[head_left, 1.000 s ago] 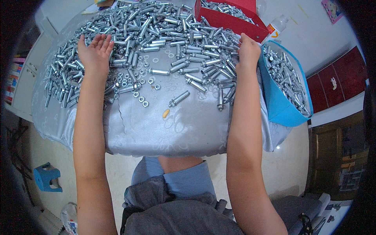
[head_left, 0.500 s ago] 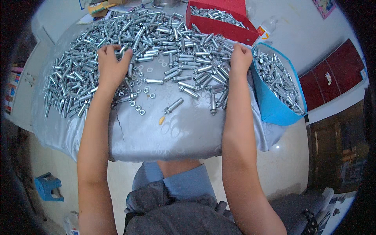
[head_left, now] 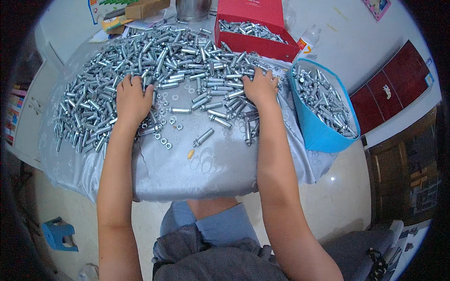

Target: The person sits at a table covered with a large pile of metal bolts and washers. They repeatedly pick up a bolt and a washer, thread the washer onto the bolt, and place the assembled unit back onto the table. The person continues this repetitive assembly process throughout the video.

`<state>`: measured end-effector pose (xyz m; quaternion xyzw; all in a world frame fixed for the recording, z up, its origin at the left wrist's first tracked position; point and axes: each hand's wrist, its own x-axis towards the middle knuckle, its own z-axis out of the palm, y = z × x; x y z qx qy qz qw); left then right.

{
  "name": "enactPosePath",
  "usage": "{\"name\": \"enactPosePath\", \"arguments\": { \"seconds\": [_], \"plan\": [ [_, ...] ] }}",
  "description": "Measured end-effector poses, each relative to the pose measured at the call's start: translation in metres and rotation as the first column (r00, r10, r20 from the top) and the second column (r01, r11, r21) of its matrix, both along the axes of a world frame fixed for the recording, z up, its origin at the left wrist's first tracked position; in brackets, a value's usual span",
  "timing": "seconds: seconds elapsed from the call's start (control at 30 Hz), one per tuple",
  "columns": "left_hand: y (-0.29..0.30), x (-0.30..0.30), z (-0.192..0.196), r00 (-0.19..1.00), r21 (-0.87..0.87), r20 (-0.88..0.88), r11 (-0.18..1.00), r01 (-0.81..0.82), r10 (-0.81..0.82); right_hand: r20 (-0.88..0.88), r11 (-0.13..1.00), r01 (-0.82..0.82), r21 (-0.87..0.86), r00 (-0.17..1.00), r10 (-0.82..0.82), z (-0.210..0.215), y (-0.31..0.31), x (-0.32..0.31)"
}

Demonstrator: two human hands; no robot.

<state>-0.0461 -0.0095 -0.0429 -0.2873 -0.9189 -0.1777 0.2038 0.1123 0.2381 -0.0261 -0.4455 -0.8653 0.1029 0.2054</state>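
Silvery patterned tablecloth [head_left: 220, 175]; heaped bolts [head_left: 161, 57] shiny grey metal, slim, cylindrical

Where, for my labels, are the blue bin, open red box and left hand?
Blue bin [head_left: 314, 134]: head view, front wall.
Open red box [head_left: 251, 44]: head view, front wall.
Left hand [head_left: 132, 100]: head view, back of hand.

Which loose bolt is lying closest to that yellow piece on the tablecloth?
The lone bolt just beyond the yellow piece, slanting up to the right. It lies apart on the tablecloth; the other bolts lie farther off, mostly heaped.
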Motion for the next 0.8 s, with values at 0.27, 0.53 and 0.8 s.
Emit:
{"name": "enactPosePath", "arguments": {
  "seconds": [0.27,0.53,0.8],
  "plan": [
    [-0.004,-0.004,0.002,0.995,0.102,0.002,0.989,0.104,-0.104,0.02,0.993,-0.115,-0.014,0.993,0.115,0.011,-0.004,0.006],
    [0.0,0.008,0.01,0.98,0.206,0.072,0.964,0.167,-0.185,0.128,0.994,-0.113,0.009,0.986,0.111,0.01,0.0,0.003],
    [0.009,0.022,0.022,0.916,0.227,0.326,0.96,0.166,-0.235,0.145,0.973,-0.203,0.111,0.972,0.186,0.009,-0.019,0.0]
  ]
}}
